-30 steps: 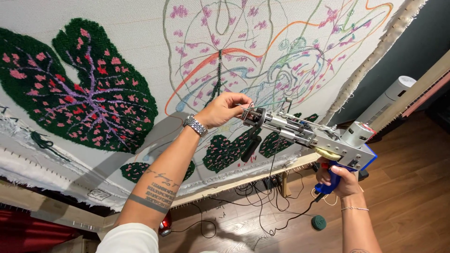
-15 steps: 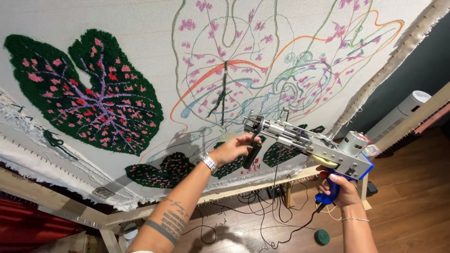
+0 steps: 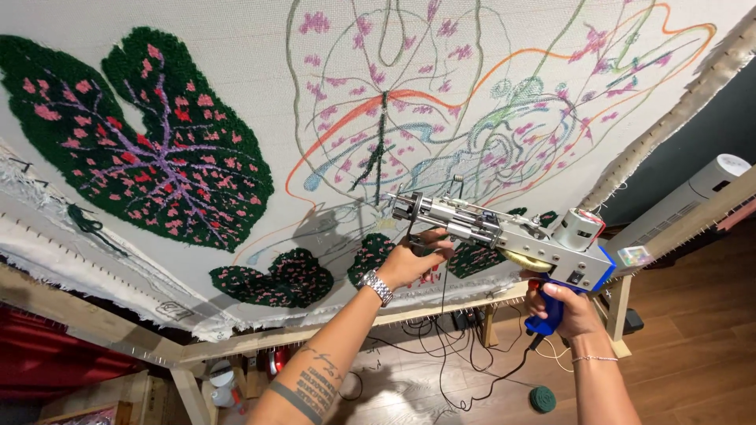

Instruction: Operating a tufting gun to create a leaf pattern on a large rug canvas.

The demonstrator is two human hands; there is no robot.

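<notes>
I hold a silver and blue tufting gun [image 3: 504, 232] in front of a white tufting cloth [image 3: 236, 71] stretched on a wooden frame [image 3: 94, 319]. My right hand [image 3: 568, 311] grips the gun's blue rear handle. My left hand [image 3: 408, 260], with a metal wristwatch, holds the black front grip under the gun's nose. The needle end points left, close to the cloth. A finished dark green leaf with pink spots [image 3: 146, 153] fills the cloth's left part. Coloured outlines of a second leaf [image 3: 472, 102] cover the middle and right.
Small dark green tufted leaves [image 3: 272, 279] sit along the cloth's lower edge. Black cables [image 3: 441, 358] and a green yarn ball [image 3: 542, 399] lie on the wooden floor. A white cylindrical appliance [image 3: 693, 197] stands at right. Red fabric [image 3: 47, 366] hangs lower left.
My left hand dropped from the gun's nose and took hold of the front grip underneath. The gun shifted slightly left and the view tilted up toward the cloth.
</notes>
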